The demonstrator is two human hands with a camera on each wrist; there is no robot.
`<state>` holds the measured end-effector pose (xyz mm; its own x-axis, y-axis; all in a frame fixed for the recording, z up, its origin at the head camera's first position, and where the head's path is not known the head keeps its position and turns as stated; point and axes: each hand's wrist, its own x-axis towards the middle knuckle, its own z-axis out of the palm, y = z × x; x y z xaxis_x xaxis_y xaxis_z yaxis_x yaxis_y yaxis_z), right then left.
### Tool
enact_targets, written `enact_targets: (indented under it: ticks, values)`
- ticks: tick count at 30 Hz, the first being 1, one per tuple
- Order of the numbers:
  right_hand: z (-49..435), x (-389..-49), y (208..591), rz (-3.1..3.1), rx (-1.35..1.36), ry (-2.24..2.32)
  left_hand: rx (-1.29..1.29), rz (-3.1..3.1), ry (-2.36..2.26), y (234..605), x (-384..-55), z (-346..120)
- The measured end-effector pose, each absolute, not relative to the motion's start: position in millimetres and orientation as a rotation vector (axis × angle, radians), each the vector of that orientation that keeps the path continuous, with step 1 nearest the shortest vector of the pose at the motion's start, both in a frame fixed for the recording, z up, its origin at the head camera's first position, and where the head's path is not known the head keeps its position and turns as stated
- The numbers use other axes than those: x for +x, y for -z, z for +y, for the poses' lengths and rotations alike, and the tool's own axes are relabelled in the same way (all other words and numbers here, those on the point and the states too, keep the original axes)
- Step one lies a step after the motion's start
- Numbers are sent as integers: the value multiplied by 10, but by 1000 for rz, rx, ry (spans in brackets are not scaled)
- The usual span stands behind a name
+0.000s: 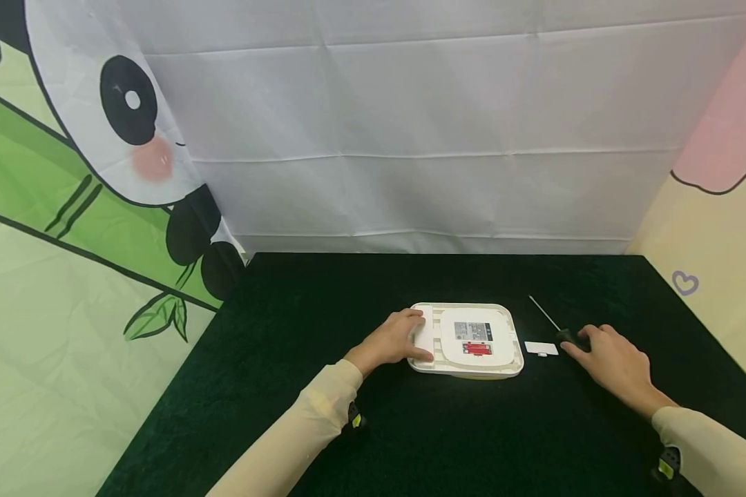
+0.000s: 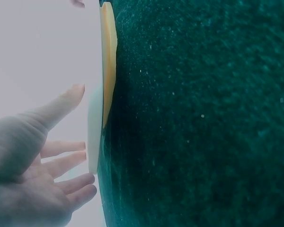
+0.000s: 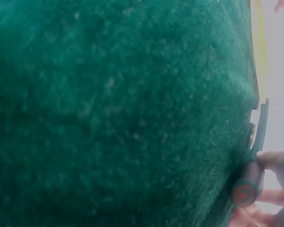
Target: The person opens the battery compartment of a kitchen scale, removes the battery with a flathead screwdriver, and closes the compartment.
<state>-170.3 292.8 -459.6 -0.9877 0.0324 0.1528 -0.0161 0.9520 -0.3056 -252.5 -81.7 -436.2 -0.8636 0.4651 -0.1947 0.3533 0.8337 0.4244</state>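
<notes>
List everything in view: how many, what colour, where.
Tabletop: one, dark green, lower half
Backdrop: count unclear, white, green, pink, yellow, around tabletop
Device: one, white, on tabletop
Label: one, grey, on device
Batteries: apparently two, red, in device
Underside piece: one, yellow, under device
Cover: one, white, right of device
Screwdriver: one, dark-handled, beside cover
Left hand: one, bare, on device's left
Right hand: one, bare, pinching screwdriver
Sleeves: two, cream, behind hands
Wrist cameras: two, mostly black, by sleeves
</notes>
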Motion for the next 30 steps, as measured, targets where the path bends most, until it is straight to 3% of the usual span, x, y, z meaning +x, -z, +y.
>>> enact_targets:
  ticks: [30]
  values:
    - [2919,-1662,4544,-3027,-30,-597,614,2733,-553,4378,-2520,-810]
